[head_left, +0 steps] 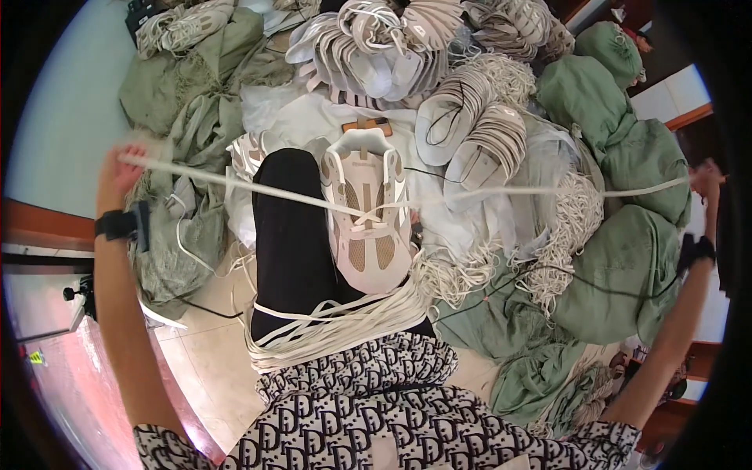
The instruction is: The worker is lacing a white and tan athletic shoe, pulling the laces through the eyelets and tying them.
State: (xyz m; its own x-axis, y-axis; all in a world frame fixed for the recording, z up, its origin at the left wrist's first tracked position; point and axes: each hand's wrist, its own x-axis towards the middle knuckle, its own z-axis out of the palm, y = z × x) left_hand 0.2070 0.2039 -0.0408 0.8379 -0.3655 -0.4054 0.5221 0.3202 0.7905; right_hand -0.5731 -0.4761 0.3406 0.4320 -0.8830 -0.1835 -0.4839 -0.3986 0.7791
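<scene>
A beige and white sneaker upper (368,270) lies in my lap, its toe toward me and its heel opening away. A flat off-white shoelace (290,193) crosses over the lower eyelets, and its two ends run out wide to either side. My left hand (128,168) is closed on one end at the far left, stretching that length nearly straight. Out at the far right, my right hand (707,177), partly blurred, grips the other end. A thick bundle of loose laces (337,321) lies across my thighs, just below the toe.
Stacked shoe uppers (376,59) fill the far middle, with more bundles (470,137) nearer on the right. Tangled laces (576,227) hang beside green sacks (627,266). Another green sack (184,117) lies at left. A phone-like orange and black object (366,126) rests behind the heel.
</scene>
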